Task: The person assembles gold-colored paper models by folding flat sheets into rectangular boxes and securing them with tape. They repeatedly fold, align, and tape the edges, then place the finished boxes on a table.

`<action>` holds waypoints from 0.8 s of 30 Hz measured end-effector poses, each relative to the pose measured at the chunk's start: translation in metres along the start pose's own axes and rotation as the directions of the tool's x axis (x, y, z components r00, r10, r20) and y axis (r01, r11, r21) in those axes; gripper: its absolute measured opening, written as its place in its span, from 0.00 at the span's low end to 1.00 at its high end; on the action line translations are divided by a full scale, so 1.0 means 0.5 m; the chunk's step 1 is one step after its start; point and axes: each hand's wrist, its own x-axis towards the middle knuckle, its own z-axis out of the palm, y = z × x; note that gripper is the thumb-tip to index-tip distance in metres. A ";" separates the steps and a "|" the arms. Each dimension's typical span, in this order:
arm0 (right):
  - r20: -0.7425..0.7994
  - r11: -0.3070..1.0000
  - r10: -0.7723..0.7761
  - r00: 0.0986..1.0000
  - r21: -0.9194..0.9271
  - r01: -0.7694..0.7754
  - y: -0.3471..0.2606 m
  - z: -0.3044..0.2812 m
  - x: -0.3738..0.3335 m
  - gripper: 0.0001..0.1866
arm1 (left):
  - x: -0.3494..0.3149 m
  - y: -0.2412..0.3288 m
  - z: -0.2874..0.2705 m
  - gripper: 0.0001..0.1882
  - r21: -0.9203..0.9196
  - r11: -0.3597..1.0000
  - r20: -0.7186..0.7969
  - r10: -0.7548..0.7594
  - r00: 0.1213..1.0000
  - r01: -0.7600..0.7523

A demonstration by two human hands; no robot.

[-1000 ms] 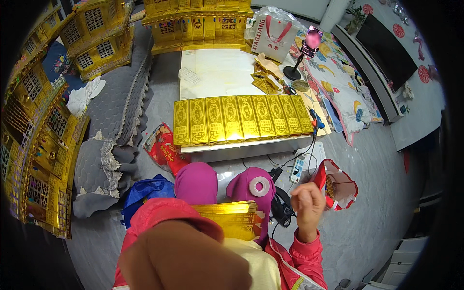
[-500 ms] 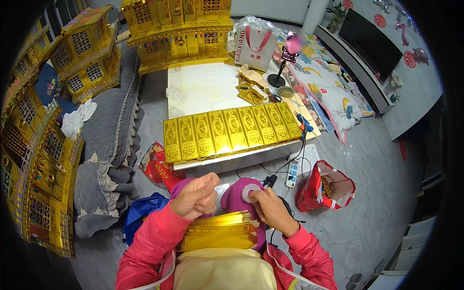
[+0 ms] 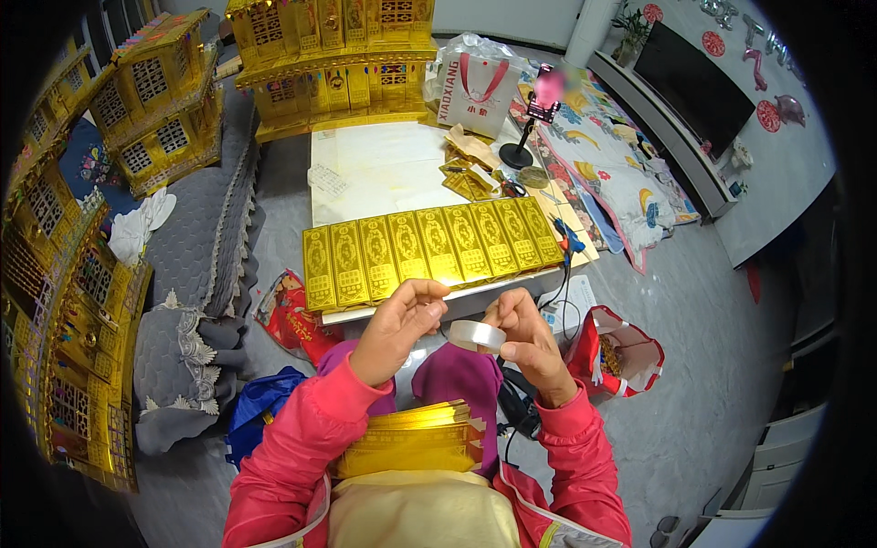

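My right hand (image 3: 533, 345) grips a roll of clear tape (image 3: 475, 339) over my knees, with fingers inside and around its ring. Just left of the roll, my left hand (image 3: 400, 331) is closed in a pinch; anything between its fingertips is too small to make out. Across my lap lies a stack of folded gold sheets (image 3: 411, 446), below both hands. Beyond them, a row of gold printed boxes (image 3: 434, 248) lines the near side of the low white table (image 3: 384, 173).
Gold paper houses (image 3: 333, 64) stand at the back and along the left. A grey quilted sofa (image 3: 187, 256) runs beside the table. On the right are a red bag (image 3: 630, 365) and cables. A phone stand (image 3: 517, 153), scraps and a paper bag (image 3: 470, 96) sit at the table's far right.
Both hands have risen away from my lap toward the table. My right hand has lifted the tape roll from over my knee, and my left hand has moved right, closer to it.
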 end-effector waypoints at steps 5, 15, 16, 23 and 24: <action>-0.007 0.985 -0.047 0.999 0.167 0.047 0.003 0.007 0.015 0.24 | -0.003 0.000 -0.007 0.16 -0.140 0.984 0.129 -0.090 0.987 0.109; -0.031 0.934 -0.031 0.999 0.354 0.040 0.009 0.008 0.026 0.22 | -0.002 -0.005 -0.001 0.18 -0.241 0.968 0.002 -0.074 0.997 0.072; -0.035 0.913 -0.019 0.999 0.407 0.032 0.011 0.007 0.026 0.21 | -0.003 -0.003 -0.002 0.19 -0.243 0.967 -0.007 -0.078 0.997 0.074; -0.008 0.750 0.009 1.000 0.662 -0.002 0.032 0.011 0.037 0.19 | -0.007 0.005 0.014 0.21 -0.184 0.983 -0.025 -0.002 1.000 -0.003; 0.019 0.733 -0.004 1.000 0.680 -0.010 0.034 0.013 0.037 0.19 | -0.008 0.006 0.017 0.20 -0.208 0.978 -0.016 0.006 1.000 -0.009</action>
